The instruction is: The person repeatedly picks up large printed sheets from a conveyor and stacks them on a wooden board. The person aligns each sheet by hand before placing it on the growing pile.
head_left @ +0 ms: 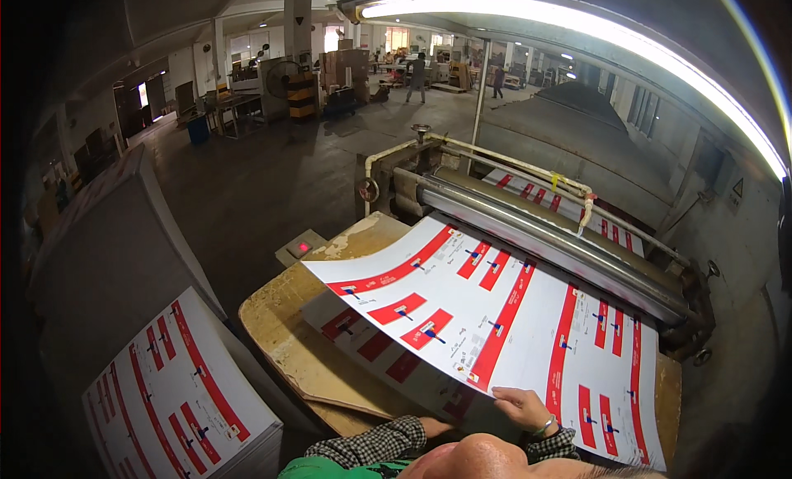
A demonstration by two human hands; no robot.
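Observation:
A large white printed sheet (540, 330) with red bars and small blue marks slopes down from the roller (561, 248) of a machine. My right hand (521, 409), with a band at its wrist, grips the near edge of this sheet between thumb and fingers. The sheet's left part curves up over a second printed sheet (388, 347) lying beneath it on the worn wooden board (280, 314). My left hand (436, 428) is low beside the lower sheet's near edge; its fingers are mostly hidden.
A stack of similar printed sheets (177, 388) stands at the lower left, beside a tall grey panel (124, 231). A box with a red light (303, 247) sits at the board's far-left edge. Pipes and handwheels (370, 189) frame the rollers. A person (416, 76) stands far back.

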